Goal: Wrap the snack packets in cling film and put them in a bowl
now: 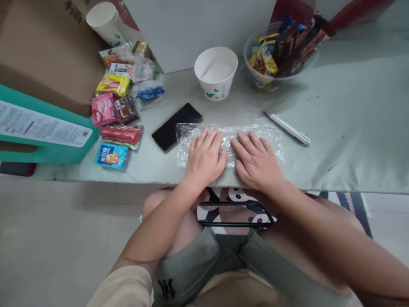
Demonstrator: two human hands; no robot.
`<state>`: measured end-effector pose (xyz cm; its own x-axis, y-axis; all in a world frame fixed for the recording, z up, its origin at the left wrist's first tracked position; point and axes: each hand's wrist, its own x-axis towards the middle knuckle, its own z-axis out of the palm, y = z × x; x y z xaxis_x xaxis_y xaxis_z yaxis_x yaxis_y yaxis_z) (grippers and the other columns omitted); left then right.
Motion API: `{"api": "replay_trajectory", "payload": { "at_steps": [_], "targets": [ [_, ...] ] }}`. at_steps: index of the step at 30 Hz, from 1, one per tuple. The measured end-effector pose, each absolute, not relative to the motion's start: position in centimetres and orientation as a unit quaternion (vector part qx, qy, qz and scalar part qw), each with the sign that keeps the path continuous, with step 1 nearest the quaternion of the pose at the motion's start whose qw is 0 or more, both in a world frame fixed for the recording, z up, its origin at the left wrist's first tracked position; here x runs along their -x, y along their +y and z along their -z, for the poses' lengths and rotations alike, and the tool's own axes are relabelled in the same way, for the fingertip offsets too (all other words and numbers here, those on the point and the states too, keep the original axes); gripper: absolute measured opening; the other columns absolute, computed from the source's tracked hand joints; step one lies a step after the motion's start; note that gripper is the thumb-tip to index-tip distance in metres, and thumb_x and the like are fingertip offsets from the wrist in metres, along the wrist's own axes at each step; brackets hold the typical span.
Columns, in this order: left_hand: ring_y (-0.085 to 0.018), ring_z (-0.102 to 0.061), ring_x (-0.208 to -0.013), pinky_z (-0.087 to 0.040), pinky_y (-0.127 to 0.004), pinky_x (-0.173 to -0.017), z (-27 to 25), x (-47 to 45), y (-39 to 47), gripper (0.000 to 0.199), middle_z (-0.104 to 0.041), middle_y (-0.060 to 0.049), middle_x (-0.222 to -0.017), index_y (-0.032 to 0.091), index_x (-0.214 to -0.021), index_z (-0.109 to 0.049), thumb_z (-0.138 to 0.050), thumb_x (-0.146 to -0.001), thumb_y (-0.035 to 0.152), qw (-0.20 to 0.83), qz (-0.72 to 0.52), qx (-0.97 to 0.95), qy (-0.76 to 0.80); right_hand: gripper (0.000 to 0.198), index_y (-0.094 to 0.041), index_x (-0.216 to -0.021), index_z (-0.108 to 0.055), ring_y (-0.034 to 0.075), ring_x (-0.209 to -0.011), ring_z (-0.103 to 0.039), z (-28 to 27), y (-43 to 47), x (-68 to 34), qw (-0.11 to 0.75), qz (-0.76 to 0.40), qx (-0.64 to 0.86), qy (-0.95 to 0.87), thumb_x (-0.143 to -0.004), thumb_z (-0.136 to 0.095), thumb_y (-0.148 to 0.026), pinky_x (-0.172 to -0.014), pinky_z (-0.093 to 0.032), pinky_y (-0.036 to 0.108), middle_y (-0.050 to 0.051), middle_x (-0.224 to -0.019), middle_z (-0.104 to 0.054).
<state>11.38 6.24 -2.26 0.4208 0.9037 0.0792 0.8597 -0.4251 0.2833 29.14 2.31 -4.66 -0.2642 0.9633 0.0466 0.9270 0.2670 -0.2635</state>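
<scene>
A crinkled clear plastic bag [228,140] lies flat near the table's front edge. My left hand [206,155] rests palm down on its left half, fingers extended. On the right half lies my right hand [255,157], also flat with its fingers spread. The bag looks to have nothing inside, though my palms hide parts of it. Its left end overlaps a dark smartphone [177,127]. Just beyond the bag's right end is a white pen [287,128], lying at a slant.
A paper bowl [216,74] stands behind the bag, beside a clear plastic bowl [281,79] of packaged snacks. Several snack packets [111,85] lie at left, near a green container [47,128], a cardboard box [47,51] and a tilted paper cup [105,23]. A white box [198,30] stands behind.
</scene>
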Motion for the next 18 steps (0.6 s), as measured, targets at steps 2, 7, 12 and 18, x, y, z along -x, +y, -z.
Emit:
{"api": "replay_trajectory", "payload": {
  "at_steps": [2,7,12,18],
  "targets": [
    [-0.033,-0.036,-0.157,-0.028,-0.056,-0.129,2.3,-11.1,6.8,0.055,-0.047,-0.013,-0.165,0.014,-0.154,-0.049,-0.041,-0.104,0.035,0.105,-0.077,-0.83,0.543,0.062,-0.02,-0.161,-0.045,0.034,-0.158,-0.03,4.8,2.4,-29.3,0.094,-0.094,0.605,-0.785,-0.1,-0.04,-0.033,-0.127,-0.025,0.056,0.007,-0.169,-0.038],
    [-0.033,-0.029,-0.161,-0.023,-0.058,-0.131,2.5,-11.4,7.2,0.06,-0.038,-0.01,-0.17,0.017,-0.16,-0.041,-0.038,-0.105,0.039,0.115,-0.029,-0.819,0.561,0.061,-0.021,-0.161,-0.043,0.035,-0.159,-0.028,4.6,2.7,-29.5,0.076,-0.102,0.625,-0.77,-0.102,-0.039,-0.035,-0.128,-0.024,0.059,0.008,-0.17,-0.035],
    [-0.034,-0.027,-0.161,-0.023,-0.06,-0.13,2.6,-11.6,7.3,0.062,-0.036,-0.009,-0.171,0.019,-0.162,-0.039,-0.037,-0.105,0.042,0.117,-0.015,-0.814,0.569,0.061,-0.021,-0.162,-0.042,0.035,-0.159,-0.029,4.4,3.0,-29.8,0.06,-0.108,0.644,-0.755,-0.104,-0.037,-0.039,-0.127,-0.025,0.061,0.01,-0.171,-0.033],
    [-0.034,-0.026,-0.162,-0.023,-0.059,-0.13,2.6,-11.5,7.3,0.063,-0.031,-0.008,-0.173,0.019,-0.163,-0.038,-0.036,-0.105,0.044,0.111,-0.006,-0.81,0.576,0.06,-0.023,-0.162,-0.042,0.034,-0.159,-0.029,4.3,3.2,-30.4,0.051,-0.101,0.664,-0.739,-0.104,-0.036,-0.041,-0.126,-0.025,0.061,0.009,-0.171,-0.034]
  ]
}}
